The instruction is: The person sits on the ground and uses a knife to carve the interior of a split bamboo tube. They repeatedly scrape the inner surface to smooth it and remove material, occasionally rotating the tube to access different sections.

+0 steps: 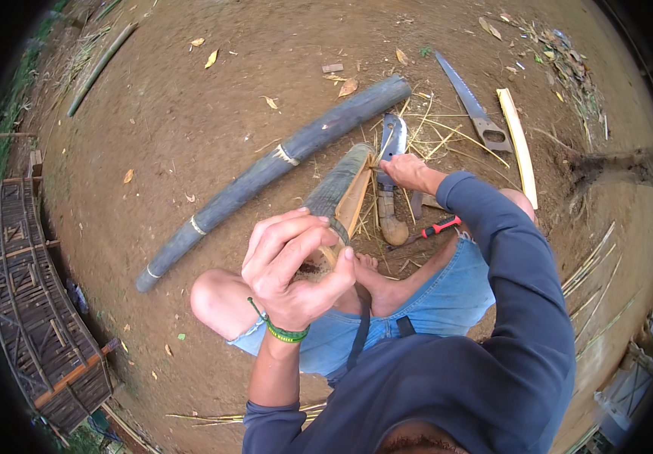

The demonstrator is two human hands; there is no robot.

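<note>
The left hand (pixel 292 261) had its fingers clamped on the near end of a cut bamboo piece (pixel 332 188) at the frame's centre. The right hand (pixel 408 172) curled by its far end, partly covering a knife (pixel 387 203); what its fingers gripped was unclear. A long bamboo pole (pixel 323 132) lay close on the left, a saw (pixel 469 98) upper right.

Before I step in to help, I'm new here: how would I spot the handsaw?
Find the long, thick dark pole lying diagonally. Right of its upper end lies the handsaw, beside a pale strip. Unlike its neighbours, it has a long tapering blade and a brown handle with a cut-out.
</note>
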